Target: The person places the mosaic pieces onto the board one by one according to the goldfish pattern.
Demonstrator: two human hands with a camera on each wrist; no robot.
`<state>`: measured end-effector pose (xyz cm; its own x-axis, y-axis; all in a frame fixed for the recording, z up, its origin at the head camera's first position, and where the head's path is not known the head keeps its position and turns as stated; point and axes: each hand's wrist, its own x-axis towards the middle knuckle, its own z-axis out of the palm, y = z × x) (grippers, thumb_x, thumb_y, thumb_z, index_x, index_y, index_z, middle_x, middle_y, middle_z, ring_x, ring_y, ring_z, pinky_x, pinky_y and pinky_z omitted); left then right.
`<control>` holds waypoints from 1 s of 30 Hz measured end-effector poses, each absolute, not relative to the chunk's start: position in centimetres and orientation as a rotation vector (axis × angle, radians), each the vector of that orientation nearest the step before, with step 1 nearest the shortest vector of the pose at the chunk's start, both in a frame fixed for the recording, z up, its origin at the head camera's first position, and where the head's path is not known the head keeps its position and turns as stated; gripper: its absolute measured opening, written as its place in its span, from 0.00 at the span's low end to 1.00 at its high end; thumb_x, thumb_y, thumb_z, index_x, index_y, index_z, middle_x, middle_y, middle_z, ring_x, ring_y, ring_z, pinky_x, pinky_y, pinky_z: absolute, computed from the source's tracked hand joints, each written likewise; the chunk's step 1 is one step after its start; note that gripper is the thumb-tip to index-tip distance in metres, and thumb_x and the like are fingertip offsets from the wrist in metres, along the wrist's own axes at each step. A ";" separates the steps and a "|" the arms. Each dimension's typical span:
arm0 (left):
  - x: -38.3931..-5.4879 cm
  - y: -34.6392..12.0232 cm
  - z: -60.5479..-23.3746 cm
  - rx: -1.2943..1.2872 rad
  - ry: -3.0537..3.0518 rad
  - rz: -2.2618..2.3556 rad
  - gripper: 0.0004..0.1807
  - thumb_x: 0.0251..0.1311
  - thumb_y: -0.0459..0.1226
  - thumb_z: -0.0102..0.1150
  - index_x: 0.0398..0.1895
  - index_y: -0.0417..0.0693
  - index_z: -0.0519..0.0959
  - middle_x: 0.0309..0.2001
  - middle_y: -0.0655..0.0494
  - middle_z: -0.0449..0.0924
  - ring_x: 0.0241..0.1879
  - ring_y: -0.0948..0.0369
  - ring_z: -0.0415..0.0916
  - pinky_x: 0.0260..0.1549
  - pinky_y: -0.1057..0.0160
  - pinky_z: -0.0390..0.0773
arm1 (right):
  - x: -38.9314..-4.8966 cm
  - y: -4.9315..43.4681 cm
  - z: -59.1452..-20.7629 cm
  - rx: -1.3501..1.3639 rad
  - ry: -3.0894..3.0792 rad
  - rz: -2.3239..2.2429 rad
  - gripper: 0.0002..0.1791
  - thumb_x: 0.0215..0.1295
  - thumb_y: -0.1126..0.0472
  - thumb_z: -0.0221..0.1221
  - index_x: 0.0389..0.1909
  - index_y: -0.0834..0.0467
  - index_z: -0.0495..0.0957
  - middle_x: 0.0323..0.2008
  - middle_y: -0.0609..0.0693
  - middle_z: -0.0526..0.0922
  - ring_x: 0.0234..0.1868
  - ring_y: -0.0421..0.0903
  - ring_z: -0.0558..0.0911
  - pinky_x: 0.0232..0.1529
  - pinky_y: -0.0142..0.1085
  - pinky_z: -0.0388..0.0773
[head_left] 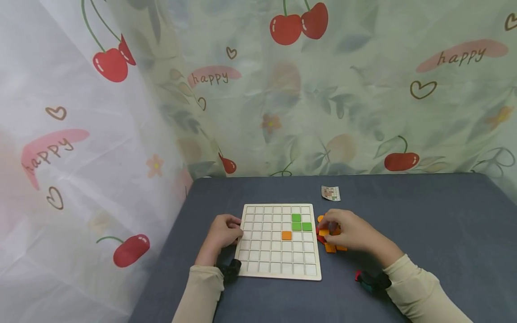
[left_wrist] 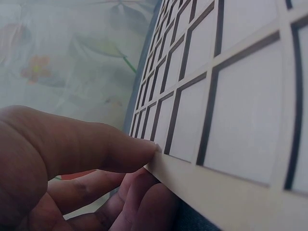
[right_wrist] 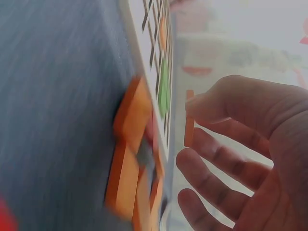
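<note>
A pale wooden grid board point(head_left: 278, 259) lies on the table; three green tiles point(head_left: 296, 217) and one orange tile point(head_left: 286, 235) sit in its squares. My left hand point(head_left: 221, 232) grips the board's left edge, thumb on the rim and the other fingers below it in the left wrist view. Over the board's right side, my right hand point(head_left: 350, 229) pinches a thin orange tile point(right_wrist: 189, 126) between thumb and fingers. Beneath that hand is a loose pile of orange pieces point(head_left: 330, 248), with some red ones point(head_left: 321, 239), partly hidden by the hand.
A small printed card point(head_left: 330, 193) with a grid pattern lies behind the board on the dark grey table point(head_left: 436, 224). A curtain printed with cherries point(head_left: 286, 29) hangs behind the table and along its left side. Each wrist carries a black camera.
</note>
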<state>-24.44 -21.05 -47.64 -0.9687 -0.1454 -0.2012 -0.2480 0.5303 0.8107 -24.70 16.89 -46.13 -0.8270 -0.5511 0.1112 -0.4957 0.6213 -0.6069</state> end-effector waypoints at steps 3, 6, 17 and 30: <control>-24.4 -21.0 -47.6 -0.344 2.652 1.433 0.17 0.58 0.27 0.67 0.52 0.36 0.84 0.38 0.45 0.83 0.31 0.56 0.81 0.27 0.61 0.84 | -24.7 15.4 -46.1 -0.950 2.709 -1.031 0.11 0.60 0.65 0.72 0.43 0.55 0.88 0.37 0.43 0.81 0.35 0.41 0.78 0.36 0.32 0.78; -24.4 -20.9 -47.7 -0.342 2.655 1.435 0.17 0.58 0.27 0.67 0.52 0.36 0.84 0.38 0.45 0.83 0.31 0.56 0.81 0.27 0.61 0.84 | -24.6 13.9 -46.1 -0.999 2.664 -1.060 0.10 0.60 0.66 0.72 0.43 0.55 0.88 0.37 0.44 0.81 0.33 0.43 0.78 0.34 0.30 0.75; -24.5 -21.1 -47.7 -0.343 2.656 1.434 0.17 0.58 0.28 0.67 0.52 0.37 0.84 0.39 0.45 0.83 0.31 0.55 0.81 0.28 0.61 0.84 | -24.1 9.7 -46.9 -1.077 2.600 -1.013 0.09 0.62 0.63 0.72 0.43 0.52 0.88 0.42 0.43 0.84 0.36 0.40 0.80 0.39 0.32 0.80; -24.5 -21.3 -47.8 -0.308 2.676 1.427 0.18 0.58 0.27 0.67 0.53 0.36 0.84 0.38 0.44 0.83 0.31 0.55 0.81 0.27 0.60 0.85 | -24.0 7.8 -47.0 -1.077 2.599 -0.953 0.09 0.61 0.64 0.70 0.42 0.49 0.88 0.41 0.42 0.83 0.35 0.39 0.78 0.39 0.32 0.78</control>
